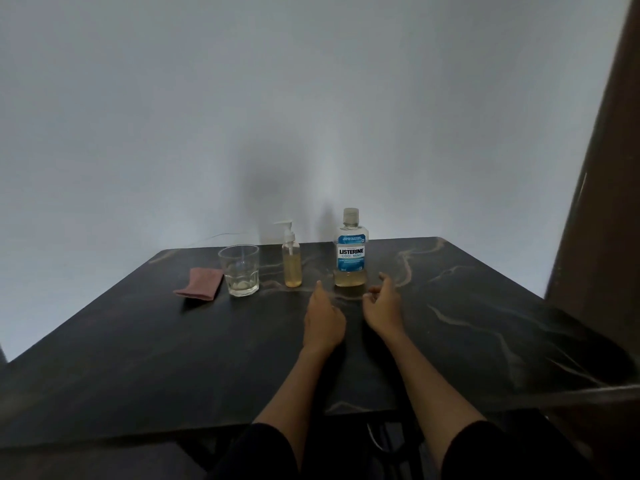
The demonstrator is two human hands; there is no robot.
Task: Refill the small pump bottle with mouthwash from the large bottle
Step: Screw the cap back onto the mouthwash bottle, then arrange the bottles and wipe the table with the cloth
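A dark table (138, 358) w/ pale wavy lines stands by a plain wall (242, 98). The big bottle (350, 252) is the landmark. It stands upright near the far edge of the table, cap on, w/ a blue label. Yellow liquid fills only the bottom part of it.

The pump bottle (292, 258) stands upright just left of the big bottle, not touching it. Its white pump top is on. It has yellow liquid up to more than half.

Left of the pump bottle is a glass (239, 270), upright, close by. It looks about empty. Further left from the big bottle lies a folded pink cloth (200, 287), right beside the glass.

Both hands are in front of the big bottle, close to it but not touching it. The left hand (322, 318) is a bit to the left, fingers loose & a little curled, holding nothing. The right hand (382, 301) is just in front & to the right, fingers spread & softly bent, w/ nothing in it. The 2 hands are near each other but apart.

Black sleeves (491, 452) cover the upper arms at the near edge. A brown post (602, 168) stands far right of the big bottle.
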